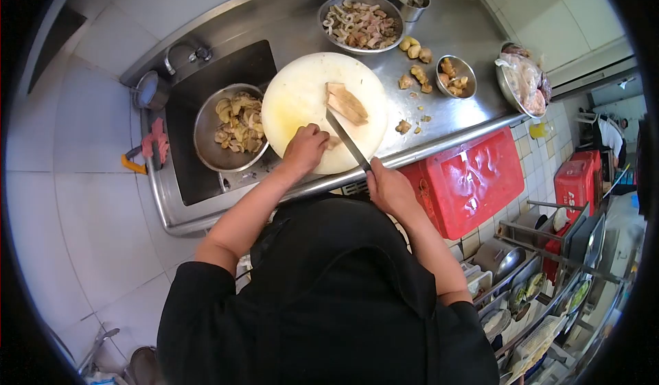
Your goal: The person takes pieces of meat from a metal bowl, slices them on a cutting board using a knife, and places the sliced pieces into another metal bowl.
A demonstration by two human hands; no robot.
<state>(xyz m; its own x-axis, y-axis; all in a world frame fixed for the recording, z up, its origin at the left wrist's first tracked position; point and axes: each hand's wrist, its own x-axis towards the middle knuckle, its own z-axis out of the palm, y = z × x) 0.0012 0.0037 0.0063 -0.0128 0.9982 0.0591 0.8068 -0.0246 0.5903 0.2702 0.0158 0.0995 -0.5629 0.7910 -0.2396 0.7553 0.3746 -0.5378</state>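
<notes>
My right hand (390, 188) is wrapped round the handle of a knife (351, 140), its long blade angled up and left over a round white cutting board (292, 86). On the board, my left hand (307, 148) has its fingers curled in against a small pale piece of food (333, 142), partly hidden by the fingertips. Just beyond the knife tip lies a larger pale tan chunk (348, 105), cut or split lengthwise; its exact kind is unclear. A steel bowl (204, 134) of cut yellowish-beige pieces (240, 121) stands left of the board.
A sink (184, 179) lies under the left bowl. Behind the board are a bowl of sliced meat-like strips (362, 25) and a steel cup (412, 4). Ginger (415, 49), a small bowl (458, 76) and a bagged bowl (525, 86) are right. A red bin (467, 179) stands below the counter edge.
</notes>
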